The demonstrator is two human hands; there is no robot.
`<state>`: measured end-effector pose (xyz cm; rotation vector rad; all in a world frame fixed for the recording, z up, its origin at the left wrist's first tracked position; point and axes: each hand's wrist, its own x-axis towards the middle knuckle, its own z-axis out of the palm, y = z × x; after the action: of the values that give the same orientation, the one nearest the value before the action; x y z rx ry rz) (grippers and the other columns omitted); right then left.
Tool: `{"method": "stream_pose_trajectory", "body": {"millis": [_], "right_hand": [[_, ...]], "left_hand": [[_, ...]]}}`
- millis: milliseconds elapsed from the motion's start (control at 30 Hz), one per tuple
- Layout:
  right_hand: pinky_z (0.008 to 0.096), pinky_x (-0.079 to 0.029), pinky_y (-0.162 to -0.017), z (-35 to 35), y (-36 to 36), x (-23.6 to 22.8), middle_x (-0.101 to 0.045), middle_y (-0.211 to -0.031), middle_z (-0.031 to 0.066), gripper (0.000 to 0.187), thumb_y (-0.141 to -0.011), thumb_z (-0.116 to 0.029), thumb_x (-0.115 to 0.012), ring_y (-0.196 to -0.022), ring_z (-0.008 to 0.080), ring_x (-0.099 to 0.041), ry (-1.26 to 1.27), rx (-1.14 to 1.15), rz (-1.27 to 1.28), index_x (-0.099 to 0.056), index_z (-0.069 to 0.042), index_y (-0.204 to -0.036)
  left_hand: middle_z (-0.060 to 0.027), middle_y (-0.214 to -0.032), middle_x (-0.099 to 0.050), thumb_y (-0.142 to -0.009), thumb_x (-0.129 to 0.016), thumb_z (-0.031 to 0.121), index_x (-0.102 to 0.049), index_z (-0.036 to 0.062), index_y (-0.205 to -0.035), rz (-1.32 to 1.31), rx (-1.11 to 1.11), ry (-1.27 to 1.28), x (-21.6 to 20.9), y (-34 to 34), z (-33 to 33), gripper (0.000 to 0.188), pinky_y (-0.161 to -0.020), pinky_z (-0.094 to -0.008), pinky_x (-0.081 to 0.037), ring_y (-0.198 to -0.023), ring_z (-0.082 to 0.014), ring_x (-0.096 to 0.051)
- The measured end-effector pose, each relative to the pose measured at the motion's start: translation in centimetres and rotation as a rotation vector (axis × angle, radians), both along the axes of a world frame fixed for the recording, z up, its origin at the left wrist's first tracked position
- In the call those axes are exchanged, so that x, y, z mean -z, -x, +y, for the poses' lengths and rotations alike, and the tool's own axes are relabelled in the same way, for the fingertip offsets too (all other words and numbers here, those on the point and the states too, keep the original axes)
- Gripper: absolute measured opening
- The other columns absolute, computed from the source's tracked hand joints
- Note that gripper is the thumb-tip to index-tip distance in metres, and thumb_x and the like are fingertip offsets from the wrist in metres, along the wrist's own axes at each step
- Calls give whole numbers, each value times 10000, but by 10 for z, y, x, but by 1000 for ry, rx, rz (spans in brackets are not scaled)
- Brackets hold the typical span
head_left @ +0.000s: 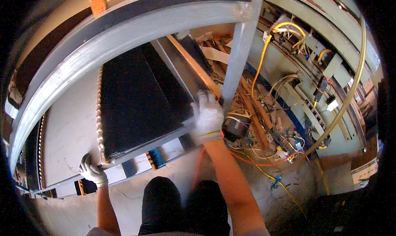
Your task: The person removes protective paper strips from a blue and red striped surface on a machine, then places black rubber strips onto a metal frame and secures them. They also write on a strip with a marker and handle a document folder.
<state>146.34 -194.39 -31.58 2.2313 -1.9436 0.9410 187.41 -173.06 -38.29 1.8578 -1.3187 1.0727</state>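
Note:
A long black panel [132,100] with a gold beaded strip [99,108] along its left edge lies in a steel rack. My left hand [93,172], in a pale glove with dark fingertips, is at the panel's near left corner. Its fingers are apart, the thumb toward the strip's lower end. My right hand [209,116], in a pale knitted glove, rests at the near right corner beside a steel post [239,58]. Its fingers stretch forward and its thumb points left; slight blur softens the contact. Beyond it runs an orange-brown wooden strip [194,67].
A curved steel beam [123,34] crosses above the panel. A pale board [70,124] lies to its left. At right, wooden strips [258,116], loose cables and a dark round device [236,126] cover the floor beside a green-grey machine [305,95]. A yellow cable [284,190] trails nearer.

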Motion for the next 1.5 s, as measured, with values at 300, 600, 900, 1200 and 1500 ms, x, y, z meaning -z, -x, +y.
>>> {"method": "stream_pose_trajectory", "body": {"millis": [300,600,900,1200,1500], "right_hand": [[423,-519,-838,0,23,3,-635,-1131,143,237,-816,-107,-675,-940,340,-636,198,-109,-63,-652,-46,-1044],[464,-492,-656,-4,11,15,-650,-689,182,517,-786,-520,-714,-698,386,-649,-190,416,-464,-636,-9,-769],[446,-503,-676,-6,-12,9,-671,-768,179,367,-770,-357,-768,-737,375,-657,-92,474,-536,-654,-22,-865],[379,-512,-700,-3,-14,-1,-675,-822,170,200,-781,-162,-770,-760,344,-661,243,346,-607,-652,-29,-873],[389,-507,-701,-3,-14,-5,-664,-826,182,205,-785,-164,-765,-766,375,-647,244,331,-570,-653,-24,-885]], "left_hand": [[-138,-1070,-673,-970,-308,352,-654,43,-1010,7,-1,-1,-4,3,-1,465,-836,-440,-426,-928,-334,-612],[-145,-1069,-673,-995,-293,375,-648,35,-1001,-16,45,7,-5,3,-1,491,-844,-438,-424,-926,-333,-616],[-154,-1074,-670,-978,-328,324,-650,28,-1010,-6,64,2,-5,2,0,439,-844,-452,-431,-930,-345,-615],[-137,-1084,-663,-1012,-269,366,-642,42,-1034,-23,71,-5,-4,0,0,495,-856,-444,-416,-964,-326,-616],[-141,-1068,-673,-1006,-286,365,-648,39,-1016,-22,47,-12,-3,-1,1,487,-838,-439,-425,-950,-318,-629]]}}
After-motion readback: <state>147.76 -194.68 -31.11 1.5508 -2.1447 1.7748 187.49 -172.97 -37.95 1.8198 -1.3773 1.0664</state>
